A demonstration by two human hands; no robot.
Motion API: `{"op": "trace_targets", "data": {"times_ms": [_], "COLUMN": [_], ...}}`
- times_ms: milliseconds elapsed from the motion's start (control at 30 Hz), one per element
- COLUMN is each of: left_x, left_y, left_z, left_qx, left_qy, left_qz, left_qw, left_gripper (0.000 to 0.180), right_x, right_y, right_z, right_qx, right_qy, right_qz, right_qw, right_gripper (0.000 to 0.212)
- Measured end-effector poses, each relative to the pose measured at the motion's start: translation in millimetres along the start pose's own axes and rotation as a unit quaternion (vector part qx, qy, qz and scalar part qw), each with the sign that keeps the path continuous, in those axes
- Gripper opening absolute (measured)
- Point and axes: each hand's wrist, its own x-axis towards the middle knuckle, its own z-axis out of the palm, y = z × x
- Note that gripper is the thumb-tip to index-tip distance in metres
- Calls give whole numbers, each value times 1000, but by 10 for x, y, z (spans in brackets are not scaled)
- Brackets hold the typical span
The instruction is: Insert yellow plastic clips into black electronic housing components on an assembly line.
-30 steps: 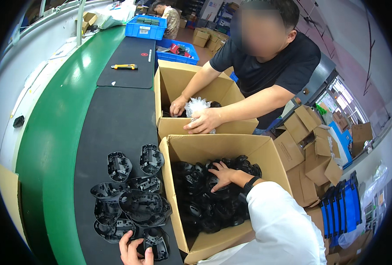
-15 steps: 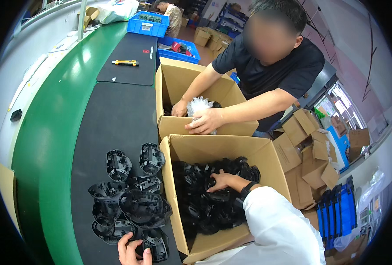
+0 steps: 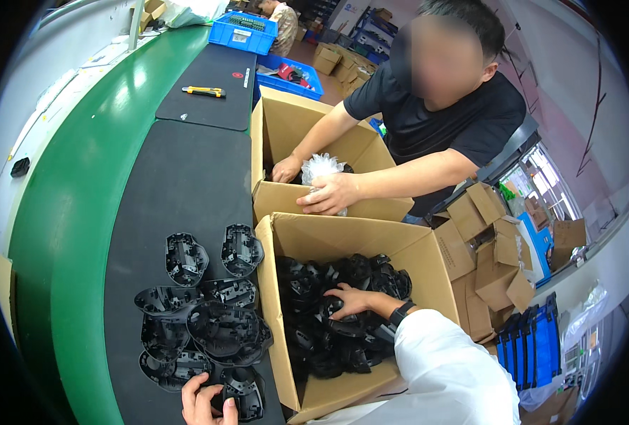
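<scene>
My right hand (image 3: 348, 302) reaches into the near cardboard box (image 3: 283, 354), among a heap of black plastic shells (image 3: 357, 269). Its thumb and fingers are curved round one black plastic shell (image 3: 333, 309). Low on the bench mat, my left hand (image 3: 204, 404) has its fingers bent and apart, beside a black plastic shell (image 3: 246, 393) that the fingertips seem to touch. Several more shells lie just beyond it with their ribbed insides showing, including a larger black shell (image 3: 224, 331) on top of others.
Across from me, a co-worker's hands (image 3: 328, 193) are in a second cardboard box (image 3: 293, 117), at a clear plastic bag (image 3: 321, 168). A yellow utility knife (image 3: 204, 92) lies on the far mat near a blue crate (image 3: 242, 32). Empty cartons (image 3: 463, 234) are piled at right.
My right hand has shifted slightly left and down within the box, and its fingers now sit round a shell. My left hand stays by the shells. The view has moved a little.
</scene>
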Motion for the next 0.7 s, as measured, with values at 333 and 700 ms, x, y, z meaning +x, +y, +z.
{"op": "trace_targets", "data": {"times_ms": [333, 700], "left_x": [10, -30], "left_y": [4, 7], "left_z": [-3, -22], "left_qx": [18, 5], "left_qy": [6, -1], "left_qz": [15, -4], "left_qw": [1000, 1000], "left_gripper": [20, 18], "right_x": [179, 129], "right_y": [83, -27], "right_z": [79, -33], "right_qx": [52, 58], "right_qy": [-15, -19], "right_qz": [-31, -23], "right_qw": [998, 998], "right_gripper": [85, 96]}}
